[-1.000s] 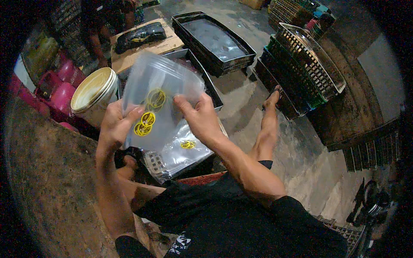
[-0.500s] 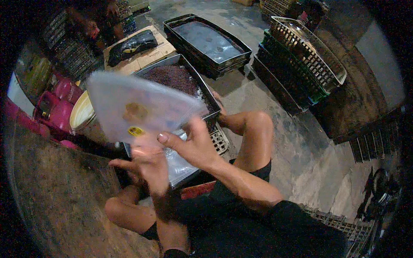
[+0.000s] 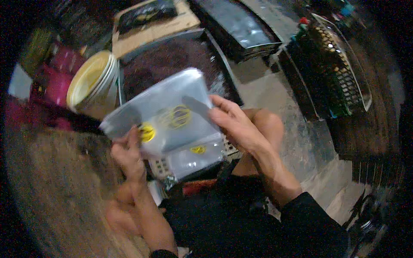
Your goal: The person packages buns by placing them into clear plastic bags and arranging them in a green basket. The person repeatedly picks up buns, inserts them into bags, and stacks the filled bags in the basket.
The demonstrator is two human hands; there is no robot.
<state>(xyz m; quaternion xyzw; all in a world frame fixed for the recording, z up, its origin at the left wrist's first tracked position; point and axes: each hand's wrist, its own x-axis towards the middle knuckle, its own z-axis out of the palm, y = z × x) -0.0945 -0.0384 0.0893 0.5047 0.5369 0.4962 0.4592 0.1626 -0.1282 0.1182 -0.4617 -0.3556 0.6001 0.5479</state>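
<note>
Before my lap, both hands hold a sheaf of clear plastic bags with yellow round prints, tilted and spread wide. My left hand pinches its lower left edge. At the right edge, my right hand grips with the thumb on top and the fingers at the border. Just below lie more clear plastic bags, shiny, with a small yellow print, on a pale lattice crate. Beyond the sheaf, dark brown granules fill a metal tray, partly covered by the bags.
Left of the tray are nested pale buckets and pink packages. A cardboard sheet with a dark bundle lies behind it. Shallow metal trays are stacked at the far right, with stacked plastic crates beyond.
The bag sheaf has swung lower and to the right, flattening toward me. My right hand has moved right to its edge, while the left has shifted left. The view has shifted too.
</note>
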